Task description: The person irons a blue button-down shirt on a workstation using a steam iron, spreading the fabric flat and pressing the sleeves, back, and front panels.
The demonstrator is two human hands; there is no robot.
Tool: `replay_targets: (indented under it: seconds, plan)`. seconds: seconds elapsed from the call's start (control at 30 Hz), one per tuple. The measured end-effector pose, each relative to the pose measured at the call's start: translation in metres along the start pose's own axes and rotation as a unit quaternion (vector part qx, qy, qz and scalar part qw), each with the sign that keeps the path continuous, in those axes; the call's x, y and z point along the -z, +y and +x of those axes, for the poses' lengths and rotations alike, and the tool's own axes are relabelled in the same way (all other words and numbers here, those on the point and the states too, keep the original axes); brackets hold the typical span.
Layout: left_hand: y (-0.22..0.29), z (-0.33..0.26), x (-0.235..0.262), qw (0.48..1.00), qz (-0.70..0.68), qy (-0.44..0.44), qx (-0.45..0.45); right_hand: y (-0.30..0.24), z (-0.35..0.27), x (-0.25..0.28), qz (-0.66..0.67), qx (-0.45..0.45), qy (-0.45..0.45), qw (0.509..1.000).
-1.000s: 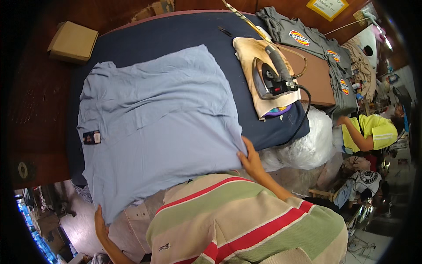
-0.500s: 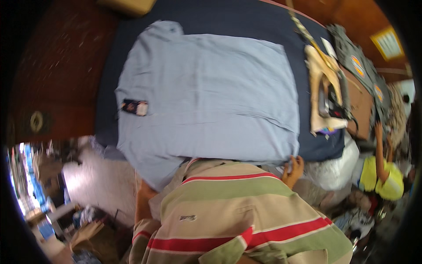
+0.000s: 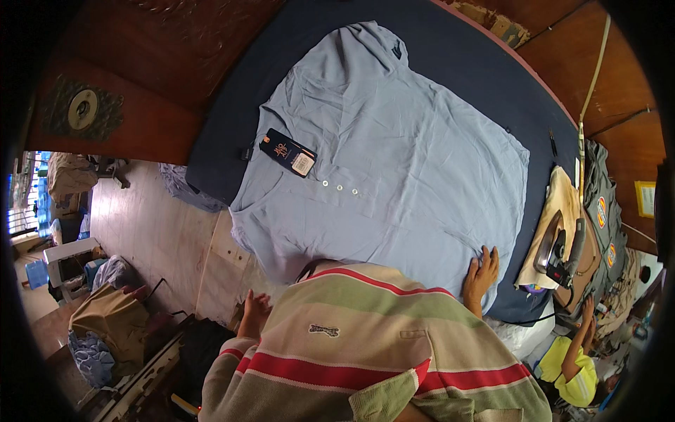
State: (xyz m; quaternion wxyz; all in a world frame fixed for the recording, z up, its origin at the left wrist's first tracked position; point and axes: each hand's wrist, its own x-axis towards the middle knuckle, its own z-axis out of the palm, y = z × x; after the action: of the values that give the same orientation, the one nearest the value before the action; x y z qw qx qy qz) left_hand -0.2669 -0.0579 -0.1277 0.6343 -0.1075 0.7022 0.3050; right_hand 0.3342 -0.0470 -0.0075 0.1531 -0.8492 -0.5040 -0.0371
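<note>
A light blue short-sleeved shirt (image 3: 394, 162) lies spread on a dark blue padded table cover, its neck at the left and hem at the right. Small white buttons run down from the neckline, and a dark hang tag (image 3: 288, 152) rests by the collar. Near the hem, on the shirt's near side, my right hand (image 3: 482, 274) lies flat with fingers spread. My left hand (image 3: 256, 311) is off the table, just below the near sleeve; its fingers are loosely bent and apart, holding nothing.
To the right an iron (image 3: 555, 253) stands on a beige cloth pad (image 3: 540, 235), its cord running upward. Dark grey garments (image 3: 599, 193) lie beyond it. At lower right works another person in a yellow top (image 3: 573, 369). A wooden panel (image 3: 148, 133) borders the left side.
The view has turned, so the shirt appears tilted. My left hand has come away from the near sleeve. My right hand has moved from the hem's edge onto the cloth.
</note>
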Motion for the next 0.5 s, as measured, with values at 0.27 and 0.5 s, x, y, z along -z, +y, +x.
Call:
replay_targets:
  seconds: [0.27, 0.5]
  plan:
    - [0.185, -0.125, -0.284, 0.395, 0.5, 0.056, -0.769, 0.019, 0.138, -0.003, 0.009, 0.076, 0.053, 0.996]
    - [0.243, -0.121, -0.351, 0.25, 0.717, -0.163, -0.63, 0.034, 0.245, -0.036, -0.01, 0.071, 0.006, 0.997]
